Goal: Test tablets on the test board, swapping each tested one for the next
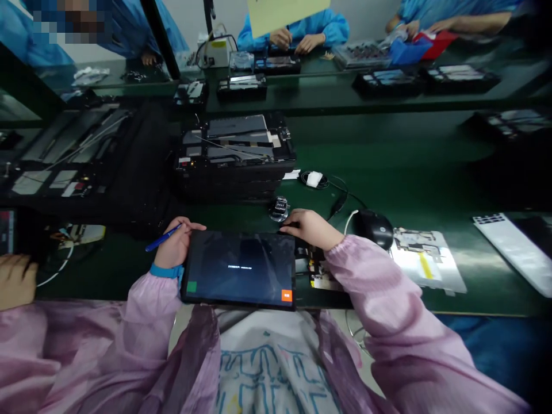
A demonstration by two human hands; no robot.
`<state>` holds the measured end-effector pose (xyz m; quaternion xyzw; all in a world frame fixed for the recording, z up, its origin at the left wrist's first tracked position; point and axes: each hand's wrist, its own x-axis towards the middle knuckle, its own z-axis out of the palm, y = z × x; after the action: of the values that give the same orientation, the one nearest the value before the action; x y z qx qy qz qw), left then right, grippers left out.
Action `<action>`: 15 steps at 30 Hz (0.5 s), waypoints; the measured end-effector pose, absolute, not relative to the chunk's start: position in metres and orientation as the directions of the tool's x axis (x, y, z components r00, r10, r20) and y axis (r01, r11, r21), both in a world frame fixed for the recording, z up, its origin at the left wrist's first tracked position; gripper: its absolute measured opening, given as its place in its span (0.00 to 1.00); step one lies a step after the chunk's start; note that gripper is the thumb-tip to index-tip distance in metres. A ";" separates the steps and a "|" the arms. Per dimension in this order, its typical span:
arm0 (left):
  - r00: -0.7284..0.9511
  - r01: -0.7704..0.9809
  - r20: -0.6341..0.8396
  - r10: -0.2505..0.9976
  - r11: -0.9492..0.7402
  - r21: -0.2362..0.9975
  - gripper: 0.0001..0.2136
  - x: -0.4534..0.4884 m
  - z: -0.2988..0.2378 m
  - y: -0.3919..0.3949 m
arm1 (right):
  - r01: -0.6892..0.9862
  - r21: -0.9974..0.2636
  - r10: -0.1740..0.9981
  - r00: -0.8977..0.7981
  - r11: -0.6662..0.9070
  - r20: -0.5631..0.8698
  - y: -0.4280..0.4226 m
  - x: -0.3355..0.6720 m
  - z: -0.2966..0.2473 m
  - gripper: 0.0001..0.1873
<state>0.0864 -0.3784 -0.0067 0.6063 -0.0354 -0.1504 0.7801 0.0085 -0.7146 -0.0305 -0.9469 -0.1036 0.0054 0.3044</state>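
Note:
A tablet [241, 282] with a lit dark screen lies at the bench's front edge. Its screen shows a small line of white text, a green square at lower left and an orange one at lower right. My left hand [175, 244] holds a blue pen [163, 237] and rests against the tablet's upper left edge, index finger stretched along it. At the upper right corner, my right hand [313, 227] has its fingers bunched on the tablet's edge; the fingertips are partly hidden. Just beyond them stands a silver tally counter [279, 208].
Behind the tablet rises a stack of opened tablet bodies [235, 149], with another stack [73, 149] to the left. At right lie a black mouse [375, 229], a metal plate with circuit parts [431, 261] and a coiled cable [314, 179]. A neighbour's hand [17, 282] is at far left.

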 end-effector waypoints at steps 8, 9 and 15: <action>0.960 0.171 -0.119 -0.253 0.195 0.966 0.13 0.088 -0.003 -0.381 | 0.100 -0.648 0.200 0.976 -0.755 -0.083 -0.714 0.018 -0.027 0.08; 0.960 0.170 -0.118 -0.253 0.195 0.966 0.13 0.088 -0.003 -0.382 | 0.091 -0.651 0.191 0.978 -0.754 -0.086 -0.715 0.016 -0.025 0.07; 0.965 0.136 -0.092 -0.244 0.170 0.976 0.13 0.090 -0.004 -0.381 | -0.001 -0.724 0.040 0.998 -0.690 -0.039 -0.729 -0.007 -0.006 0.09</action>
<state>0.0904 -0.3809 -0.0038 0.6322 -0.0427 -0.1243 0.7636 -0.0068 -0.7293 -0.0059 -0.9188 -0.0106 0.0257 0.3937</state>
